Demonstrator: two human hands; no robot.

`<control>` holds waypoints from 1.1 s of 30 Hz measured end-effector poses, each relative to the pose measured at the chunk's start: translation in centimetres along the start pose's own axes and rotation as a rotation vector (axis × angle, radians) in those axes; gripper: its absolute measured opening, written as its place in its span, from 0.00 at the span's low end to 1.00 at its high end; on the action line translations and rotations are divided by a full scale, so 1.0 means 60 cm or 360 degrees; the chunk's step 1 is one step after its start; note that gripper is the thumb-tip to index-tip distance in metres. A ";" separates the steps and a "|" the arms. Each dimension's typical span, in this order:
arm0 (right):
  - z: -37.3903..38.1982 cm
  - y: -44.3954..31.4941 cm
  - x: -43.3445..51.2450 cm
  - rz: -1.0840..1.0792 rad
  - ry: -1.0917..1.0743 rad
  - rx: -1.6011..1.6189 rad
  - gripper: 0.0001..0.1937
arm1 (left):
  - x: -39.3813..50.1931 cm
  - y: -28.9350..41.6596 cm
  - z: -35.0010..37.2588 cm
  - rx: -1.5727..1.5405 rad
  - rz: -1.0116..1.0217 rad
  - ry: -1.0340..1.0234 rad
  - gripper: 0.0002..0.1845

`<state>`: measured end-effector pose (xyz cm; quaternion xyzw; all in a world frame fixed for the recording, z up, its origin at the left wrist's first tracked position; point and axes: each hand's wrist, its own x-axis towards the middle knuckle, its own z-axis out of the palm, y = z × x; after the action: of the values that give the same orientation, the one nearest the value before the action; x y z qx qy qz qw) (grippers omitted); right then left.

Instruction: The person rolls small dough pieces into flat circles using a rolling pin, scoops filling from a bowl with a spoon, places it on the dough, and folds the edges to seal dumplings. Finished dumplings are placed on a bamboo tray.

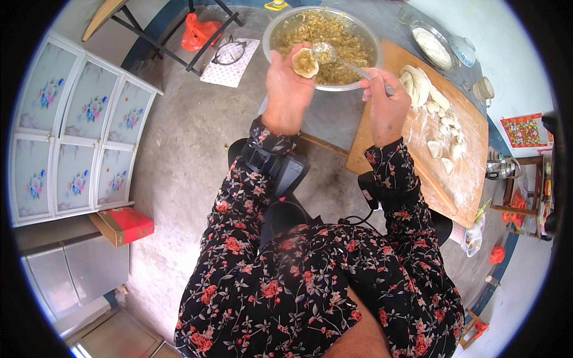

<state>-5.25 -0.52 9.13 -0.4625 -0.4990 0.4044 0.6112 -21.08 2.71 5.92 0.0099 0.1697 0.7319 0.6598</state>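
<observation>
My left hand [288, 96] is palm up and holds a round dough wrapper [305, 62] with chopped filling on it. My right hand [387, 105] grips the handle of a metal spoon [324, 53], whose bowl is beside the wrapper's right edge. Both hands are at the near side of a wide metal basin [267, 47] of chopped filling [333, 29]. To the right, a floured wooden board [468, 197] bears a dough lump [414, 87], several small dough pieces [445, 121], a few flattened wrappers [434, 149] and a rolling pin [434, 188].
Behind the board stand a bowl of flour [432, 47], a patterned bowl [463, 50] and a glass mug [483, 88]. A metal kettle [499, 166] is to the right. Leftward are a white cabinet [74, 138], a red box [127, 223] and a black-legged stand [152, 42].
</observation>
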 end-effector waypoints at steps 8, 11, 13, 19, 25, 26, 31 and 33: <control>-0.008 0.047 0.019 -0.0554 0.0140 -0.0769 0.09 | 0.009 -0.002 -0.008 0.0131 0.0129 -0.0071 0.33; -0.016 0.071 0.034 -0.0388 0.0110 -0.0775 0.08 | 0.005 0.000 -0.007 0.0117 0.0130 -0.0031 0.32; -0.019 0.078 0.043 -0.0218 0.0035 -0.0891 0.08 | -0.004 0.002 0.001 0.0105 0.0112 -0.0030 0.32; -0.027 0.045 0.020 -0.1104 -0.0059 -0.1121 0.06 | -0.068 -0.005 0.046 0.0014 -0.0195 -0.0270 0.35; -0.048 -0.015 -0.038 -0.1348 -0.0247 -0.1084 0.08 | -0.142 -0.039 0.082 0.0079 -0.0590 -0.0560 0.39; -0.055 -0.025 -0.042 -0.1457 -0.0198 -0.1017 0.07 | -0.152 -0.046 0.084 0.0080 -0.0600 -0.0585 0.36; -0.086 -0.069 -0.065 -0.1283 -0.0022 -0.0865 0.06 | -0.206 -0.080 0.077 0.0958 -0.0300 -0.0777 0.23; -0.096 -0.082 -0.083 -0.1126 0.0094 -0.0748 0.06 | -0.217 -0.092 0.077 0.1126 -0.0213 -0.0806 0.23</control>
<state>-0.31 -7.40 12.28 -0.4007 -0.6879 0.0316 0.6044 -12.96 -8.45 11.54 0.4033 0.2429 0.5588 0.6827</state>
